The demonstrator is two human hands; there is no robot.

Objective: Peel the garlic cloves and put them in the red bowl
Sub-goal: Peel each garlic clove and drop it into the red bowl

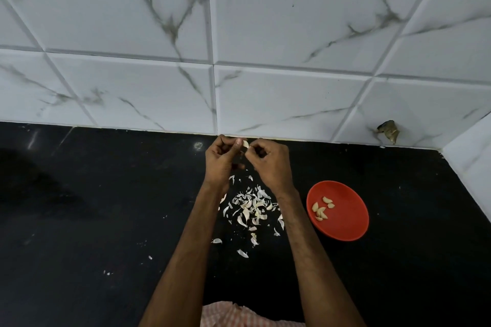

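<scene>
Garlic clove (245,144) pinched between left hand (224,160) and right hand (268,164).
Each grip is curled tight on the one clove, just short of the tiled wall (239,87). Under the grip lies one heap of peel scraps (252,207); right of it, apart, the red bowl (348,223) holds six peeled cloves (321,211) on the black table (106,194).

Only a pale tip of the garlic clove (245,144) shows between the curled fingers (235,150). Both forearms (186,260) and a checked cloth (228,313) run off the bottom edge; the left wrist covers some peels (252,207).
</scene>
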